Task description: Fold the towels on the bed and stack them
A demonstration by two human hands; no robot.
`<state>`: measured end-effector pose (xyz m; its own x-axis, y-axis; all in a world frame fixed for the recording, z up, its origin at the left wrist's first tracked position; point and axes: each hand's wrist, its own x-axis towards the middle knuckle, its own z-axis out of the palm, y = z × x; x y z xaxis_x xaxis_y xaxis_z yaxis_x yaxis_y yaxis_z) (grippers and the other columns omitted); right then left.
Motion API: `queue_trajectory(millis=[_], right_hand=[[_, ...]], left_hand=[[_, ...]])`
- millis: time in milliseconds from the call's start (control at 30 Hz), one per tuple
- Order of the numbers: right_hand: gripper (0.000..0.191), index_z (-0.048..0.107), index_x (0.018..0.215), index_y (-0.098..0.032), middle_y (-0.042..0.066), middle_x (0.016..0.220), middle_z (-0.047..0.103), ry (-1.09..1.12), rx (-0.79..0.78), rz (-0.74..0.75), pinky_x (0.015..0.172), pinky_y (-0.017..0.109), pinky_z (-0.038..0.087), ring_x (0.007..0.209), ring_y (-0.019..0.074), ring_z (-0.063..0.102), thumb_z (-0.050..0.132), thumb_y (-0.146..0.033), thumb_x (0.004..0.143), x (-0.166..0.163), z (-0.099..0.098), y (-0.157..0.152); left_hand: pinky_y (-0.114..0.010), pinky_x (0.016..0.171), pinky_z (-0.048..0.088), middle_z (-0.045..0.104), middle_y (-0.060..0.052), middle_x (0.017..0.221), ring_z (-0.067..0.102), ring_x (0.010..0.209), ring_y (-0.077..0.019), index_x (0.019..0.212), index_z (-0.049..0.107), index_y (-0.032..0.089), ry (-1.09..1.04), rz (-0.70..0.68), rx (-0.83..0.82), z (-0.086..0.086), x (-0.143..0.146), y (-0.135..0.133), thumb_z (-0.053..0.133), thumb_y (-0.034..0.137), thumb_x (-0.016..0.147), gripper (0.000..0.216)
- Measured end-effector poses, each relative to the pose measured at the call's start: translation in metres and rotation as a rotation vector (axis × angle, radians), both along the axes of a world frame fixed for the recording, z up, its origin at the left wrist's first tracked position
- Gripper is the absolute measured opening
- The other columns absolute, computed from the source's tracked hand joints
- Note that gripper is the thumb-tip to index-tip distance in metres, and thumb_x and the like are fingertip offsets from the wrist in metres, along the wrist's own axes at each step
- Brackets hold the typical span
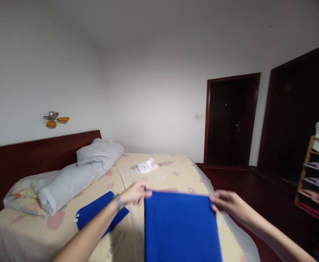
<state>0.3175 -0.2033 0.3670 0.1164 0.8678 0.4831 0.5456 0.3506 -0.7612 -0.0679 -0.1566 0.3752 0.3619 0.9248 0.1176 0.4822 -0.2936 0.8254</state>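
A blue cloth point(181, 227) hangs stretched between my two hands above the bed, its lower end cut off by the bottom of the view. My left hand point(136, 193), with a watch-like band at the wrist, pinches its upper left corner. At the upper right corner, my right hand point(226, 203) is closed on the edge of the same cloth. Left of it, partly behind my left forearm, a second blue piece of folded cloth point(94, 211) lies flat on the bed, with small white tags at its left end.
The bed point(172, 171) has a cream patterned sheet. A grey-white rolled quilt point(74, 182) lies along the headboard point(39, 153), and a crumpled white plastic bag point(146, 165) sits farther back. A shoe rack point(312, 178) stands at right, near dark doors point(230, 123).
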Motion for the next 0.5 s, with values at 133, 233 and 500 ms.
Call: queue_trajectory(millis=[133,233,500], right_hand=[[0.045,0.070,0.077,-0.016,0.007,0.067,0.071,0.160,0.032,0.052,0.066,0.033,0.059,0.068,0.0232,0.071,0.072,-0.061,0.070,0.005,0.060,0.063],[0.047,0.070,0.091,-0.016,0.009,0.080,0.073,0.344,0.227,-0.008,0.073,0.035,0.061,0.071,0.0214,0.072,0.073,-0.058,0.070,0.011,0.110,0.101],[0.050,0.071,0.104,-0.017,0.011,0.100,0.074,0.175,0.309,-0.022,0.092,0.041,0.056,0.094,0.0258,0.070,0.063,-0.060,0.078,0.026,0.083,0.085]], left_hand=[[-0.026,0.058,0.052,0.060,0.003,0.057,0.067,0.054,-0.0149,0.080,0.052,0.017,-0.320,0.093,0.091,0.094,0.050,0.081,0.071,0.037,0.082,0.028],[-0.030,0.075,0.054,0.066,-0.002,0.068,0.070,0.069,-0.0153,0.080,0.055,0.016,-0.443,0.168,0.396,0.144,0.078,0.116,0.070,0.029,0.084,0.020],[-0.031,0.090,0.051,0.073,-0.007,0.098,0.068,0.094,-0.0178,0.095,0.068,0.016,-0.355,0.198,0.761,0.100,0.066,0.096,0.063,0.031,0.087,0.017]])
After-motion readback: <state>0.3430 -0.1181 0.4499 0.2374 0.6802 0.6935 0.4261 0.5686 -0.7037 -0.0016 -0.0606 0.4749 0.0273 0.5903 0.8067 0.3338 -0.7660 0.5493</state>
